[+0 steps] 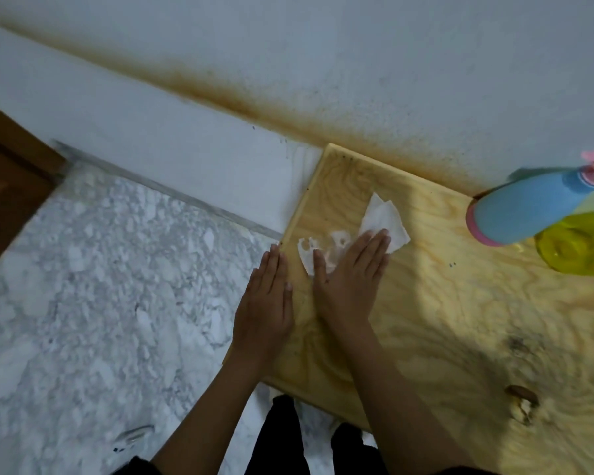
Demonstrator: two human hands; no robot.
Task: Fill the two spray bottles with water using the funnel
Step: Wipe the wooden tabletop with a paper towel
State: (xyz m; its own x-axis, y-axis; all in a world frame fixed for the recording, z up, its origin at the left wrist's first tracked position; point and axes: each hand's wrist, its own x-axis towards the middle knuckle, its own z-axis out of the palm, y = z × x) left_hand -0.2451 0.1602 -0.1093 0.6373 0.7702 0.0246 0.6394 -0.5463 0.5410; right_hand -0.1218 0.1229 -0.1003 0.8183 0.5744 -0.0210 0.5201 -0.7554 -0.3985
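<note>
Blue plastic spray bottle with pink base [522, 207] and yellow translucent bottle [573, 241] just beside it, at far right edge of pale wooden board [426, 320], well apart from both hands. Right hand [352, 269] flat, fingers straight, pressing on torn white tissue paper [388, 217] near board's left edge. Left hand [266, 299] flat, fingers straight, resting across that left edge.

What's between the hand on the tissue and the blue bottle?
Past the right hand and tissue, only bare wooden board reaches the blue bottle in the head view.
</note>
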